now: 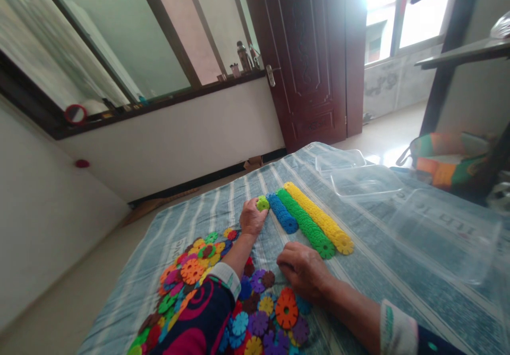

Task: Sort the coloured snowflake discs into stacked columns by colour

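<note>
The left hand holds a light green disc by the blue row; the right hand is curled; I can't tell if it's empty.

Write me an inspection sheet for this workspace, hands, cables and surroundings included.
Surface: blue-and-white striped cloth, wrinkled in places.
Job's things: overlapping notched plastic discs in blue, green and yellow rows; mixed-colour pile of notched plastic discs, partly hidden by the left arm.
Clutter: clear plastic containers beyond the rows, to the right.
Grippers: bare hands; left hand holds a light-green notched plastic disc; right hand curled, contents hidden.
Cables: nothing seen.
Surroundings: dark-red panelled door, white wall.
</note>
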`<state>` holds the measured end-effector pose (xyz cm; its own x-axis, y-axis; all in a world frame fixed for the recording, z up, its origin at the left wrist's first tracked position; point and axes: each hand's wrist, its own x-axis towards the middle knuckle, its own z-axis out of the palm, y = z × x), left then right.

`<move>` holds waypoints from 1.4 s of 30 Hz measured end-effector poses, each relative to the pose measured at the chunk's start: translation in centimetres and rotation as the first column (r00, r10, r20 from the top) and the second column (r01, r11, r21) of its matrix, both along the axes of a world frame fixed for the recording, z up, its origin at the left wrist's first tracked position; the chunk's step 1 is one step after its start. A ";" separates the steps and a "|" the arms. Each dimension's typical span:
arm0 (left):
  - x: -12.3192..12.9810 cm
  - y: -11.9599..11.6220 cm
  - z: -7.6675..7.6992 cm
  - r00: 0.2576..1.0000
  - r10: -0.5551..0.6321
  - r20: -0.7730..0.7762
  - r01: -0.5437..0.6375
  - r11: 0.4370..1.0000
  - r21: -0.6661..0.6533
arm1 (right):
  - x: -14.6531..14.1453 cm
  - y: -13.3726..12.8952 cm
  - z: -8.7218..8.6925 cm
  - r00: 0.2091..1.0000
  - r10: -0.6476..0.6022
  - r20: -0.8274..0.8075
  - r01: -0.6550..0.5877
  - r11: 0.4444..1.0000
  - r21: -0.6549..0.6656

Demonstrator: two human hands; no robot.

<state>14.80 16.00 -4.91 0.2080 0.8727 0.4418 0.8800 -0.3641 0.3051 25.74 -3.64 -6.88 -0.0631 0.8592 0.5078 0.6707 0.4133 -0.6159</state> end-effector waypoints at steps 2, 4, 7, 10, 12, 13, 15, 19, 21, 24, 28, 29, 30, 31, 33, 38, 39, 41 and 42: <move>0.0 0.0 0.0 1.000 -0.001 0.001 0.001 1.000 -0.001 | 0.0 0.0 0.1 1.000 0.001 -0.004 -0.001 1.000 0.002; -0.1 0.1 0.0 1.000 -0.004 0.000 0.004 1.000 -0.005 | 0.0 0.0 0.1 1.000 -0.001 0.002 0.001 1.000 0.002; -0.1 0.2 0.1 1.000 -0.004 -0.001 0.004 1.000 -0.013 | 0.0 -0.1 0.1 1.000 -0.010 0.017 0.010 1.000 -0.004; -0.2 0.2 0.1 1.000 0.000 -0.004 0.000 1.000 -0.016 | 0.0 -0.1 0.1 1.000 -0.011 0.018 0.011 1.000 -0.005; -0.2 0.1 0.1 1.000 0.000 -0.004 0.000 1.000 -0.015 | 0.0 -0.1 0.1 1.000 -0.010 0.015 0.010 1.000 -0.001; -0.2 0.1 0.1 1.000 -0.001 -0.004 0.001 1.000 -0.015 | 0.0 0.0 0.1 1.000 -0.010 0.014 0.010 1.000 0.001; -0.2 0.2 0.1 1.000 -0.002 -0.005 0.001 1.000 -0.013 | 0.0 0.0 0.1 1.000 -0.008 0.013 0.008 1.000 0.002; -0.3 0.2 0.1 1.000 0.005 -0.010 -0.005 1.000 -0.008 | 0.0 -0.1 0.3 1.000 -0.006 0.016 0.006 1.000 -0.004; -0.2 0.3 0.1 1.000 0.007 -0.014 -0.007 1.000 -0.002 | 0.0 -0.1 0.4 1.000 -0.003 0.017 0.004 1.000 -0.009; -0.1 0.3 0.0 1.000 0.007 -0.024 -0.007 1.000 0.009 | 0.0 -0.1 0.4 1.000 -0.003 0.018 0.003 1.000 -0.023; 0.0 0.5 0.1 0.999 0.010 -0.040 -0.009 1.000 0.018 | 0.0 -0.1 0.5 0.999 -0.004 0.032 0.005 0.999 -0.044; 0.0 0.6 0.1 0.999 0.010 -0.044 -0.010 1.000 0.020 | 0.0 -0.1 0.6 0.999 -0.004 0.034 0.006 0.999 -0.048; 0.0 0.6 0.1 0.999 0.012 -0.047 -0.011 1.000 0.021 | 0.0 -0.1 0.6 0.999 -0.003 0.036 0.005 0.999 -0.051; 0.1 0.6 0.1 0.999 0.014 -0.049 -0.013 1.000 0.022 | 0.0 -0.1 0.7 0.999 -0.001 0.038 0.003 0.999 -0.054; 0.2 0.6 0.1 0.998 0.019 -0.053 -0.018 1.000 0.024 | 0.0 -0.1 0.7 0.999 0.001 0.045 0.001 0.998 -0.059; 0.3 0.5 0.0 0.998 0.029 -0.056 -0.027 0.999 0.031 | 0.0 0.0 0.4 0.999 -0.008 0.052 0.010 0.998 -0.054; 0.3 0.5 0.0 0.998 0.030 -0.055 -0.029 0.999 0.031 | 0.0 0.0 0.4 0.999 -0.008 0.049 0.011 0.999 -0.051; 0.3 0.5 -0.1 0.998 0.034 -0.051 -0.032 0.999 0.030 | 0.0 0.0 0.3 0.999 -0.009 0.048 0.011 0.999 -0.047; 0.3 0.5 -0.1 0.998 0.034 -0.049 -0.033 0.999 0.030 | 0.0 0.0 0.3 0.999 -0.010 0.049 0.013 0.999 -0.046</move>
<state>15.09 16.55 -4.98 0.2012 0.8665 0.4567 0.9056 -0.3423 0.2504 25.75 -3.61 -6.58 -0.0767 0.8827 0.4637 0.7047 0.3770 -0.6011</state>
